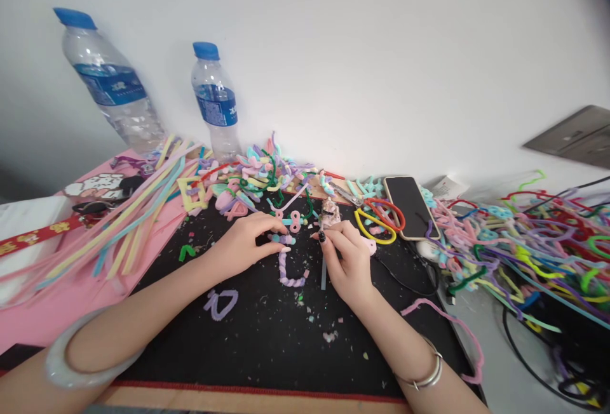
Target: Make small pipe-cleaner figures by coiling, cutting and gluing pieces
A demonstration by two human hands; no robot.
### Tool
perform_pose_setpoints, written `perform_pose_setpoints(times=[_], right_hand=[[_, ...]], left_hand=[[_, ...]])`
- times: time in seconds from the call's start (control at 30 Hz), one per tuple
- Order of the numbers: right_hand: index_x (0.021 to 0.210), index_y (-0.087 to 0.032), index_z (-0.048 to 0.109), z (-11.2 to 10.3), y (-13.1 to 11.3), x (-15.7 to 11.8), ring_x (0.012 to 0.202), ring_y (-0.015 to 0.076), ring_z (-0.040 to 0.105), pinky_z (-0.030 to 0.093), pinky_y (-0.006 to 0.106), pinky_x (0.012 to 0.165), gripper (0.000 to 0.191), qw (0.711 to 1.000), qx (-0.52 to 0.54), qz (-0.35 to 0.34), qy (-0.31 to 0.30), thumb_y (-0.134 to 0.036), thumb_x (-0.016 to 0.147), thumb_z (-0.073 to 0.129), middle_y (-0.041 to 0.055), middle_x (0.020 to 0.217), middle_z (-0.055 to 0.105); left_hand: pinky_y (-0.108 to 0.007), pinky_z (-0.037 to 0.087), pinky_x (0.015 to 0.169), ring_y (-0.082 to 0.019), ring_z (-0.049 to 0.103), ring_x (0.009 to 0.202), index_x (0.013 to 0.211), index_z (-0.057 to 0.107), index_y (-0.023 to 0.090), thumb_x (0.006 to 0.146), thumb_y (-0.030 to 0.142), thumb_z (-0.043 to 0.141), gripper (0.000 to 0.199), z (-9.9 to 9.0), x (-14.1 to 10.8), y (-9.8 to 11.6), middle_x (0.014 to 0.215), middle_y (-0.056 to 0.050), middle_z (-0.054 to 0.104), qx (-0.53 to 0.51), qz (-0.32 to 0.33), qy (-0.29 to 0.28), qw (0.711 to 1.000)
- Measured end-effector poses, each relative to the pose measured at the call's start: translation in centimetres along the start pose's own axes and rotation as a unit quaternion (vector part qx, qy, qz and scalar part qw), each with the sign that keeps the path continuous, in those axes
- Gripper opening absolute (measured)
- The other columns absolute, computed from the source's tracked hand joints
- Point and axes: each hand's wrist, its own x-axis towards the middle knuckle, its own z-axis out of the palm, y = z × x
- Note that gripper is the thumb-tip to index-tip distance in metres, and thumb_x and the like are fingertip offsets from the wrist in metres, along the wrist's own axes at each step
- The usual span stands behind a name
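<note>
My left hand (248, 242) has its thumb and fingertips around a short pastel twisted pipe cleaner piece (282, 239). Just below it, a lilac twisted pipe cleaner (291, 279) lies bent in a U on the black mat (267, 350). My right hand (347, 260) is closed in a pinch, its dark-nailed fingertips pressed together; whatever is between them is too small to make out. Under those fingers shows a narrow grey-blue strip (324, 274). Behind the hands sit a pink figure-eight pipe cleaner shape (295, 222) and a small pale patterned item (330, 212).
Yellow-and-red-handled scissors (376, 227) and a phone (412, 207) lie beyond my right hand. Pipe cleaner heaps spread along the wall and right side (505, 236). Two water bottles (214, 106) stand at the back left. A purple loop (222, 304) and scraps dot the mat.
</note>
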Motion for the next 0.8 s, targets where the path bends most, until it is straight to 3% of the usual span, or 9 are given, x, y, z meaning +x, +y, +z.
perform_pose_setpoints(times=[0.13, 0.23, 0.37, 0.57, 0.8], right_hand=[[0.077, -0.017, 0.06, 0.1, -0.2, 0.0, 0.072, 0.0163, 0.052, 0.039, 0.032, 0.067, 0.021, 1.0, -0.004, -0.007, 0.003, -0.015, 0.089, 0.044, 0.004, 0.075, 0.054], [0.061, -0.018, 0.05, 0.1, -0.1, 0.0, 0.066, 0.0144, 0.048, 0.036, 0.031, 0.063, 0.028, 1.0, -0.018, -0.018, 0.012, -0.015, 0.089, 0.044, 0.0019, 0.068, 0.049], [0.056, -0.018, 0.042, -0.2, 0.0, 0.0, 0.062, 0.0132, 0.045, 0.034, 0.031, 0.062, 0.033, 0.999, -0.028, -0.025, 0.009, -0.015, 0.088, 0.043, 0.0003, 0.063, 0.046], [0.071, -0.018, 0.054, -0.6, 0.0, 0.0, 0.071, 0.0163, 0.049, 0.038, 0.031, 0.064, 0.02, 0.999, 0.008, -0.021, -0.043, -0.014, 0.087, 0.042, 0.0035, 0.073, 0.051], [0.079, -0.018, 0.059, 0.0, 0.6, 0.1, 0.076, 0.0172, 0.051, 0.041, 0.032, 0.066, 0.015, 1.0, -0.03, -0.001, -0.008, -0.015, 0.088, 0.047, 0.005, 0.082, 0.052]], left_hand=[[-0.032, 0.044, 0.087, -0.021, 0.06, 0.094, 0.077, 0.066, 0.021, 0.084, 0.031, 0.056, 0.016, -0.4, 0.1, 0.0, 0.09, -0.005, 0.07, 0.03, 0.062, 0.022, 0.997], [-0.031, 0.044, 0.086, -0.02, 0.06, 0.091, 0.076, 0.065, 0.021, 0.086, 0.028, 0.053, 0.017, -0.8, 0.2, 0.1, 0.088, -0.004, 0.069, 0.042, 0.057, 0.039, 0.997], [-0.03, 0.045, 0.081, -0.019, 0.059, 0.085, 0.073, 0.061, 0.019, 0.088, 0.03, 0.046, 0.024, -1.2, 0.3, 0.0, 0.084, -0.004, 0.066, 0.051, 0.034, 0.069, 0.996], [-0.029, 0.045, 0.08, -0.019, 0.059, 0.084, 0.066, 0.058, 0.019, 0.09, 0.032, 0.044, 0.031, -1.5, 0.4, -0.7, 0.083, -0.005, 0.066, 0.052, 0.014, 0.096, 0.994], [-0.034, 0.043, 0.091, -0.023, 0.059, 0.1, 0.092, 0.067, 0.021, 0.088, 0.036, 0.048, 0.024, -1.2, 0.5, -0.3, 0.1, -0.005, 0.069, 0.041, 0.003, 0.094, 0.995]])
